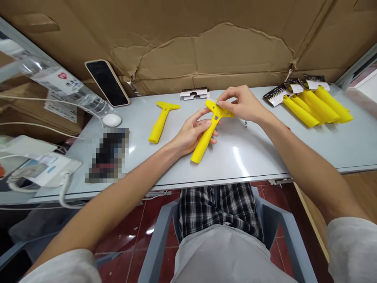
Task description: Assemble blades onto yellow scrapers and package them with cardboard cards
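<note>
A pale grey fabric shirt (224, 255) faces the glossy white surface (253, 157), above which the left hand (190, 135) grasps a yellow T-shaped plastic handle (203, 143) and the right hand (244, 104) pinches a tiny, seemingly metal part (217, 103), which a loose pinch could drop.

Looks like a makeshift indoor workstn, home or sm workshop, can't tell which. Evidence: pale glossy desk (259, 161) w/ big creased cardboard (241, 55) standing behind it, gray plastic chair (157, 243) at the front edge, red tile flr (132, 230) underneath. L side is everyday stuff: phone (107, 82) propped up, clear water btl (64, 82), white pwr adapter (60, 167) + cables (63, 192). R side: batch of matching yellow handles (321, 104) w/ printed cards (277, 94), reads as light bench work.
</note>
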The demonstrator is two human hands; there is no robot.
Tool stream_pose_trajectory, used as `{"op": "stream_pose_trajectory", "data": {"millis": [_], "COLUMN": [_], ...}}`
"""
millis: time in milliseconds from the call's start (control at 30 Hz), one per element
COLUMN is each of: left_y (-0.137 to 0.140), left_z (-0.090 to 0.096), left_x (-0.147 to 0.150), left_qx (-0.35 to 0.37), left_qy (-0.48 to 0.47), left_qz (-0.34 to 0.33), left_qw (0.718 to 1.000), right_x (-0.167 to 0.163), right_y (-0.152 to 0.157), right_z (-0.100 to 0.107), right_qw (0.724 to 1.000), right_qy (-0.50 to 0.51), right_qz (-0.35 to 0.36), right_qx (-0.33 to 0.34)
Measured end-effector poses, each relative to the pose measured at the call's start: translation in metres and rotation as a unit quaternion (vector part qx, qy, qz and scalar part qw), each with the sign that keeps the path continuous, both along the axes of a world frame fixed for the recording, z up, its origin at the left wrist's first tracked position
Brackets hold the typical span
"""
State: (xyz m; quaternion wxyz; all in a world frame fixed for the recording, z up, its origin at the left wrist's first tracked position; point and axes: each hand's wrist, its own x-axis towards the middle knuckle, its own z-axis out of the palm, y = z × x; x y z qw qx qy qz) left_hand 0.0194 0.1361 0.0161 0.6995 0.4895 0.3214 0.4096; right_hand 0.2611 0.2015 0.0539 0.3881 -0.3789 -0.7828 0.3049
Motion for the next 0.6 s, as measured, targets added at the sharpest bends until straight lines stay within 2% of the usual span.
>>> {"op": "stream_pose_trajectory", "data": {"millis": [333, 600], "left_y": [-0.007, -0.006], "left_z": [0.002, 0.008], "left_x": [0.005, 0.006], "left_qx": [0.011, -0.049], "left_qy": [0.019, 0.003], "left_qz": [0.033, 0.066], "left_qw": [0.999, 0.997], "right_x": [-0.005, -0.011], "right_y": [-0.008, -0.012], "right_z": [0.003, -0.005], "right_qw": [0.998, 0.995], "right_qy": [-0.042, -0.072], "right_qz": [0.0, -0.014], "right_qx": [0.041, 0.063]}}
